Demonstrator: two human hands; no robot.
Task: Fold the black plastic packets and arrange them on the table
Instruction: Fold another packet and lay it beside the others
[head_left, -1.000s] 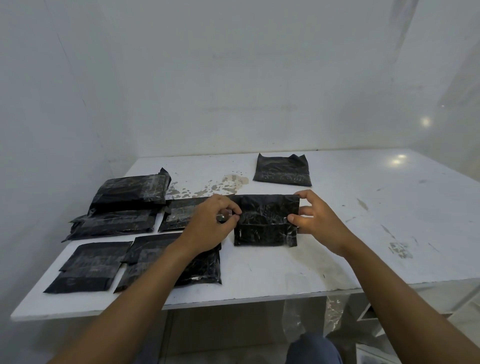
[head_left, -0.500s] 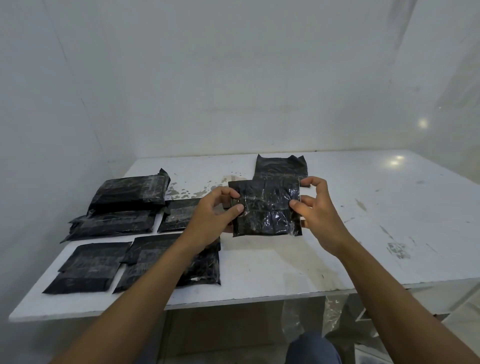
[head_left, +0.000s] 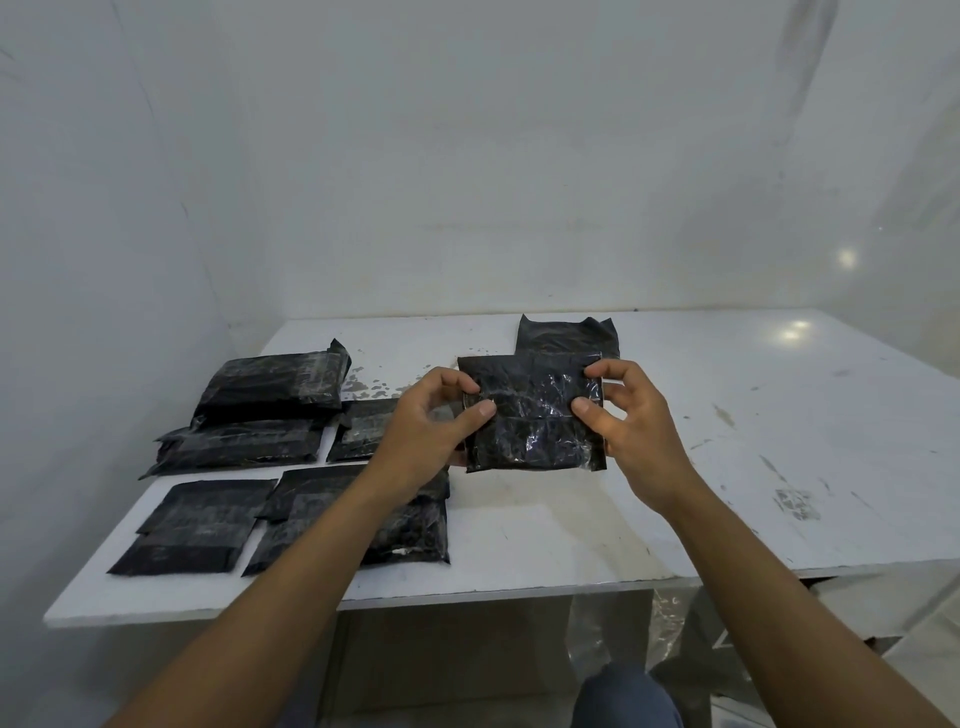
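Note:
A folded black plastic packet is held up above the white table, its face toward me. My left hand pinches its left edge between thumb and fingers. Its right edge is pinched by my right hand. Behind it, partly hidden, a folded packet lies at the back of the table. Several more black packets lie on the left: a stack of two, a small one, and two near the front edge.
White walls close in on the left and behind the table. The table's right half shows only stains and scuffs. Under the front edge hangs clear plastic sheeting. My knee in blue fabric sits below the table edge.
The packet lay flat on the table a second ago; both hands have lifted it and moved it up and away, so it now covers part of the far packet.

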